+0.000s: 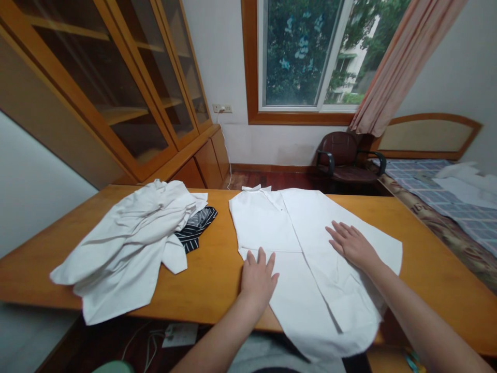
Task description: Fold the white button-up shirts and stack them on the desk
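A white shirt [310, 248] lies spread flat on the wooden table [209, 269], its collar toward the far edge and its hem hanging over the near edge. My left hand [258, 277] lies flat and open on the shirt's left side, fingers stretched forward. On the right half of the shirt, my right hand [351, 242] rests palm down with fingers spread. Neither hand holds anything.
A heap of crumpled white clothes [132, 243] with a black striped garment [196, 230] lies at the table's left. A glass-door wooden cabinet [128, 88] stands left, a dark chair [344, 155] under the window, a bed [446, 202] at right.
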The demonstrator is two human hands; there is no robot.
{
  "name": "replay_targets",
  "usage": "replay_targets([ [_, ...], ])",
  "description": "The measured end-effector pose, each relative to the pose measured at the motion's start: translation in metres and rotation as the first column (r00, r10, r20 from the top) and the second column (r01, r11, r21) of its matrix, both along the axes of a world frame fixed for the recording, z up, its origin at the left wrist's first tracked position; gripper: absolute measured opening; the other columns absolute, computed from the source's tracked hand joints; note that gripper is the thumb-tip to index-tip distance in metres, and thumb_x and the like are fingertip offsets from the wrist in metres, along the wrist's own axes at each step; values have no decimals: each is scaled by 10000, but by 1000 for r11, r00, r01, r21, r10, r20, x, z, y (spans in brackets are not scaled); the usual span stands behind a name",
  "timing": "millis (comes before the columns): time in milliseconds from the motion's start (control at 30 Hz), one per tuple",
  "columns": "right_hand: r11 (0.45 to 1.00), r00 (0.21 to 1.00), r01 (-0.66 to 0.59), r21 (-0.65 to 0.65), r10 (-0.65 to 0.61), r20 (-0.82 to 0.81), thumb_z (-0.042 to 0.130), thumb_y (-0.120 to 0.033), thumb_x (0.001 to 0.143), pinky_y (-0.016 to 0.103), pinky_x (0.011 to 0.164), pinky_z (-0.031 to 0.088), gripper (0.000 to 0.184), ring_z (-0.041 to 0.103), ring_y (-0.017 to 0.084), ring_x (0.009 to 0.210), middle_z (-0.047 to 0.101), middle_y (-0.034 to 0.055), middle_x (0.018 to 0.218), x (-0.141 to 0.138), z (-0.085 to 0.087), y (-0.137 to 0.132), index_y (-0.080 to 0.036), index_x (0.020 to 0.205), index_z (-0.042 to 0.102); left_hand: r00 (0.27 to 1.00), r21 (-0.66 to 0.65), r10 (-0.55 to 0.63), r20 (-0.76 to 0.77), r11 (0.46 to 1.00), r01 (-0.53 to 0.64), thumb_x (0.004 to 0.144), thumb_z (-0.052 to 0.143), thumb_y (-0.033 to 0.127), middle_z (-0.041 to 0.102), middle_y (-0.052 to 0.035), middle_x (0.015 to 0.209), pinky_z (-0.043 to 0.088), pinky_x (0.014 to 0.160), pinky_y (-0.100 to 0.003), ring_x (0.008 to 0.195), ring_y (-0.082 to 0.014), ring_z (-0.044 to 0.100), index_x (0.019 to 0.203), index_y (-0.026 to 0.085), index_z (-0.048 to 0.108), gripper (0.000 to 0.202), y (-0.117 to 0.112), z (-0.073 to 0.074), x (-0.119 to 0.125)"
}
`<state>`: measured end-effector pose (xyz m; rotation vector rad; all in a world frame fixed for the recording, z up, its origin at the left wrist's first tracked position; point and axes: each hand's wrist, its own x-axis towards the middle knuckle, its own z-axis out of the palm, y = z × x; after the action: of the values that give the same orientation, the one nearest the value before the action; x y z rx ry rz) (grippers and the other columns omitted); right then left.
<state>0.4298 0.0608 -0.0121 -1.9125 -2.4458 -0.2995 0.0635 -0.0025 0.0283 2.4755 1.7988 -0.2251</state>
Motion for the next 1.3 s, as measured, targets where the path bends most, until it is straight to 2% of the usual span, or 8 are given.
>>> replay_targets([
  [300,901,914,404,159,-389,-115,343,-338,1013,567,951,464,482,500,389,1262,517,182,1485,-50,7,5,-204,1424,555,989,-83,-143,-21,987,141,939,568,391,629,-178,1179,464,729,-394,995,-325,583,1285,257,648,380,-12,22,30],
  [433,865,874,482,138,-462,-154,324,-376,1026,620,1029,392,493,441,415,1332,516,149,1497,-73,-4,6,-215,1420,572,976,-147,-196,-98,973,180,957,537,310,634,-191,1141,458,702,-387,947,-305,594,1233,237,687,323,-9,26,38],
  [633,877,879,469,103,-451,-157,347,-393,1010,616,1081,353,515,406,413,1379,486,133,1533,-68,-8,-2,-211,1440,562,927,-235,-368,-74,910,343,926,567,218,668,-175,998,448,718,-414,986,-323,597,1074,243,761,246,-19,24,44],
  [767,910,906,410,62,-398,-141,323,-395,1014,613,1114,331,526,367,383,1423,460,112,1557,-62,-6,-12,-217,1462,534,923,-309,-383,26,875,372,943,551,373,685,-155,1044,478,716,-407,962,-309,654,1161,249,710,296,-25,35,37],
  [900,937,930,350,0,-348,-118,289,-413,1024,632,1137,302,536,343,360,1452,420,81,1588,-59,-5,-14,-233,1483,501,867,-216,-451,213,843,492,957,497,503,697,-116,1145,536,782,-414,967,-282,689,1242,237,646,418,7,49,21],
  [1067,948,943,318,-9,-317,-98,277,-414,1031,643,1134,308,537,340,358,1463,400,88,1600,-57,-4,-10,-231,1490,488,863,222,-405,302,910,350,1021,422,378,486,-99,1533,339,1180,-455,1431,-263,418,1390,216,557,424,89,19,-9],
  [1167,958,953,286,-20,-286,-103,273,-421,1036,638,1145,304,532,333,340,1473,389,75,1607,-51,-4,-4,-241,1492,482,934,255,-270,235,944,209,1026,405,393,393,-92,1602,262,1215,-544,1509,-298,286,1463,219,497,480,121,-12,-35],
  [1300,977,969,211,-45,-215,-121,298,-439,1035,637,1156,295,520,321,324,1486,376,59,1614,-38,-7,8,-266,1490,480,975,201,-142,174,974,106,1030,365,469,304,-33,1647,195,1215,-630,1539,-313,201,1524,302,422,525,123,-33,-63],
])
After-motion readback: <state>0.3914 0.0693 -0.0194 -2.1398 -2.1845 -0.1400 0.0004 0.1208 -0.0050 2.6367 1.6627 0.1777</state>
